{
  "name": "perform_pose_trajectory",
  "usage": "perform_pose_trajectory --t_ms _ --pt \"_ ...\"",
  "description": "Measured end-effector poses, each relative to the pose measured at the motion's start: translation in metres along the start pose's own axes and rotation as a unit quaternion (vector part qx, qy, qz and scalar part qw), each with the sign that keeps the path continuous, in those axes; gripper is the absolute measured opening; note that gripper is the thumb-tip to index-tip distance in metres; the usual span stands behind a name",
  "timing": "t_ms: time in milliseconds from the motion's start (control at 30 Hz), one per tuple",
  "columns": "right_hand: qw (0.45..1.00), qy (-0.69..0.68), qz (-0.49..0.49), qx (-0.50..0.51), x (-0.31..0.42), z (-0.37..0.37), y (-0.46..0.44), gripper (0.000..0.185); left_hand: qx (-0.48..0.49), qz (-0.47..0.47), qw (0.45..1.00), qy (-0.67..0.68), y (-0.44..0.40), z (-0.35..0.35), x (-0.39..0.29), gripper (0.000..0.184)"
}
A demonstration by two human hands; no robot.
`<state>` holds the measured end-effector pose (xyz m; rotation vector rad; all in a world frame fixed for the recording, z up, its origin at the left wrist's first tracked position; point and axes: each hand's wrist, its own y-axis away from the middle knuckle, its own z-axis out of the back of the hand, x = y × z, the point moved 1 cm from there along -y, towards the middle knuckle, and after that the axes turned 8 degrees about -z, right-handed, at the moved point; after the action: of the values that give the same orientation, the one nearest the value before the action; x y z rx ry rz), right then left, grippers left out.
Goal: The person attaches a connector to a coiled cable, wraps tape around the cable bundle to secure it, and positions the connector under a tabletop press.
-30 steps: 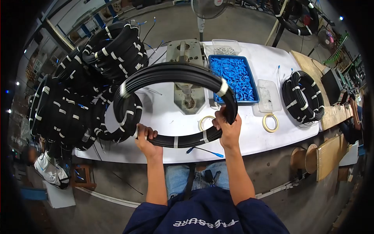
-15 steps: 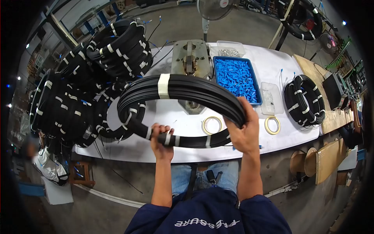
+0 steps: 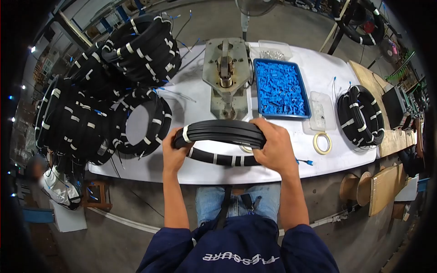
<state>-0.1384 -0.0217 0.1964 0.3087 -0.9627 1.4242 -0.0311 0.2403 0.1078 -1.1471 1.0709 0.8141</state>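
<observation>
I see left hand [image 3: 175, 149] and right hand [image 3: 278, 144] wrapped round opposite sides of the black cable coil [image 3: 223, 131], over the white table [image 3: 136, 170]. Probably weighty, springy, slightly slick; best held both sides, near the tape bands [image 3: 185, 133].

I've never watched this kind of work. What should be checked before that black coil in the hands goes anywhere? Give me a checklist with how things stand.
1. Left hand gripping the held coil: ok.
2. Right hand gripping the opposite side: ok.
3. White bands all tight: cannot tell; several show, but not all around.
4. Blue-tipped end secured: cannot tell; it shows beyond the right hand.
5. Nearer tape roll in full view: not ok; the held coil partly hides it.
6. Farther-right tape roll clear of both hands: ok.
</observation>
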Motion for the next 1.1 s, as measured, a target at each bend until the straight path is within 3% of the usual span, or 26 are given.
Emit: perform_pose_trajectory --t_ms 67,133,200,233,300,400,433,467,567,600,667,733,800,833,1000,1067,1100 --pt "1.000 0.013 0.001 0.021 -0.001 -0.001 -0.004 0.043 0.072 -0.013 0.991 -0.112 -0.011 -0.002 -0.030 0.034" --pt "0.997 0.060 0.000 0.057 0.001 0.000 -0.006 0.042 0.091 -0.027 0.990 -0.102 -0.024 -0.014 -0.066 0.039" --pt "0.996 0.061 0.000 0.067 0.004 -0.005 -0.008 0.041 0.197 -0.135 0.955 -0.177 -0.035 -0.034 -0.106 0.037" --pt "0.996 0.067 0.005 0.060 0.006 -0.008 -0.010 0.039 0.195 -0.136 0.955 -0.178 -0.039 -0.041 -0.114 0.037" --pt "0.994 0.085 -0.010 0.063 0.005 -0.009 -0.012 0.041 0.254 -0.187 0.886 -0.341 -0.044 -0.055 -0.123 0.034" --pt "0.999 -0.028 0.010 0.039 -0.002 0.002 -0.015 0.050 0.203 -0.199 0.880 -0.380 -0.048 -0.066 -0.108 0.031" --pt "0.994 -0.079 -0.017 0.070 -0.002 0.011 -0.015 0.063 0.212 -0.195 0.875 -0.389 -0.049 -0.065 -0.110 0.038" --pt "0.988 -0.134 -0.004 0.082 -0.005 0.020 -0.017 0.057 0.215 -0.199 0.873 -0.390 -0.051 -0.065 -0.111 0.038" --pt "0.987 -0.109 -0.003 0.117 -0.006 0.037 -0.025 0.032 0.245 -0.215 0.901 -0.288 -0.051 -0.066 -0.116 0.058" --pt "0.988 -0.109 -0.001 0.113 -0.006 0.038 -0.027 0.032 0.246 -0.218 0.899 -0.289 -0.052 -0.066 -0.117 0.058" --pt "0.995 -0.040 0.037 0.086 -0.007 0.041 -0.030 0.029 0.234 -0.246 0.915 -0.217 -0.055 -0.065 -0.118 0.062" --pt "0.997 -0.020 0.063 0.040 -0.002 0.040 -0.033 0.026 0.228 -0.263 0.916 -0.201 -0.055 -0.066 -0.115 0.052" --pt "0.996 -0.047 0.070 0.022 -0.005 0.037 -0.031 0.023 0.198 -0.201 0.935 -0.217 -0.052 -0.066 -0.112 0.039" --pt "0.997 -0.035 0.063 0.008 -0.006 0.035 -0.030 0.020 0.185 -0.215 0.932 -0.225 -0.050 -0.067 -0.113 0.030" --pt "0.987 0.059 0.125 -0.076 0.005 0.034 -0.030 0.020 0.197 -0.198 0.935 -0.219 -0.048 -0.067 -0.119 0.025" --pt "0.940 0.172 0.165 -0.243 0.021 0.035 -0.032 0.020 0.209 -0.192 0.934 -0.218 -0.047 -0.069 -0.119 0.023" --pt "0.935 0.147 0.134 -0.292 0.019 0.028 -0.031 0.018 0.194 -0.181 0.932 -0.246 -0.047 -0.070 -0.115 0.025"
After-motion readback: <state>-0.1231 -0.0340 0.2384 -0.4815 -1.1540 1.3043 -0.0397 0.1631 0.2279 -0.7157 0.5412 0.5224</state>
